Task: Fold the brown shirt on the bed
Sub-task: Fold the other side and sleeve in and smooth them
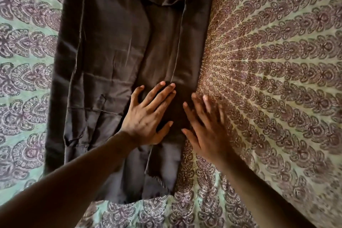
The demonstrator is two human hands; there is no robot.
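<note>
The brown shirt (118, 46) lies flat on the bed as a long dark strip, running from the top of the view down to the near edge. Both of its sides are folded inward, with a seam line down the right part. My left hand (148, 114) rests flat on the shirt's lower right part, fingers spread, holding nothing. My right hand (205, 127) lies flat at the shirt's right edge, half on the cloth and half on the bedspread, slightly blurred, fingers apart.
The bed is covered by a green and cream bedspread (273, 72) printed with purple-brown paisley rows. It stretches wide to the right of the shirt and in a narrower band to the left (24, 57).
</note>
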